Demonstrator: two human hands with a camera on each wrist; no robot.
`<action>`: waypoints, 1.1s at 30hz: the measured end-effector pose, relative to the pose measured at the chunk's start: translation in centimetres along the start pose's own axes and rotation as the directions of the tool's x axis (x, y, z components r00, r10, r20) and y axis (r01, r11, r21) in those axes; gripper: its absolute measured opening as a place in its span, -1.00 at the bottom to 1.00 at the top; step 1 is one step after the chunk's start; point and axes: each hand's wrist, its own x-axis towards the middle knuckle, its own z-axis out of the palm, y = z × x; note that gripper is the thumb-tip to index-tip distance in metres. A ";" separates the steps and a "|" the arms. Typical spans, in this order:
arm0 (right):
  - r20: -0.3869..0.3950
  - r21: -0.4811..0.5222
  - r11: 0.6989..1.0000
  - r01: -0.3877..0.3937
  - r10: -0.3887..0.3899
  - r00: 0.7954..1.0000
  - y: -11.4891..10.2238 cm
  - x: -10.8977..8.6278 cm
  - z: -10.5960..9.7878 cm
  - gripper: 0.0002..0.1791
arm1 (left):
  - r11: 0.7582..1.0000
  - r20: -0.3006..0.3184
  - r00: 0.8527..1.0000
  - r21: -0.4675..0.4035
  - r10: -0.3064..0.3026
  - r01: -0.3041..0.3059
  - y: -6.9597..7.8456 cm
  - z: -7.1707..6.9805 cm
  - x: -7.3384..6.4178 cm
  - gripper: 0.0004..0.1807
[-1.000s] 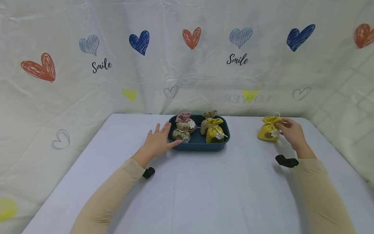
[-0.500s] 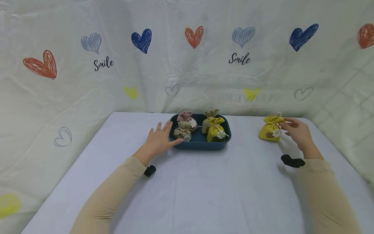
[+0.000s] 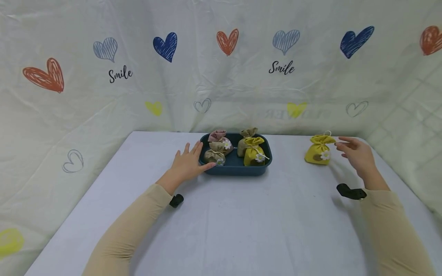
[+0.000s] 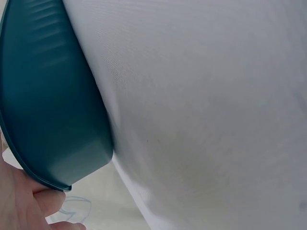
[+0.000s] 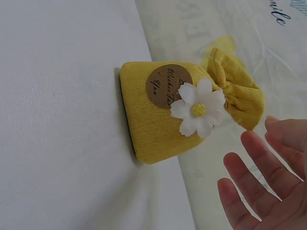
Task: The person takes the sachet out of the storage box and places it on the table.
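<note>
A yellow drawstring pouch (image 3: 317,148) with a white flower and a round brown label stands upright on the table at the right. My right hand (image 3: 360,156) is just right of its gathered top, fingers apart and holding nothing; the right wrist view shows the fingertips close to the pouch's neck (image 5: 242,98). My left hand (image 3: 186,164) rests at the left end of a dark teal tray (image 3: 238,171), fingers spread along the rim and thumb at the front corner. In the left wrist view, fingers (image 4: 50,202) show at the rim's corner.
Inside the tray sit a yellow pouch (image 3: 251,153), a brown pouch (image 3: 248,133) behind it, a taupe pouch (image 3: 212,155) at front left and a pink pouch (image 3: 216,135) behind that. A white-clothed table (image 3: 235,230) ends at a backdrop (image 3: 248,88) printed with hearts.
My right hand has let go of the yellow pouch's neck and drawn back to the right, its fingers parting. That pouch stays standing; my left hand keeps its place at the tray.
</note>
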 end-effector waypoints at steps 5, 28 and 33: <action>-0.017 -0.039 0.999 0.025 -0.026 1.000 -0.5 -0.5 -0.2 -0.29 | 1.000 0.007 1.000 -0.009 -0.003 0.003 0.0 0.0 0.1 0.15; 0.030 0.016 0.987 0.162 -0.162 0.986 -3.4 -2.0 -0.2 -0.35 | 1.000 -0.001 1.000 -0.018 0.002 -0.002 -0.2 0.2 -0.3 0.15; 0.039 0.058 0.977 0.203 -0.205 0.978 -4.3 -2.1 0.2 -0.43 | 1.000 -0.008 1.000 -0.019 0.013 -0.013 0.0 -0.1 -0.2 0.15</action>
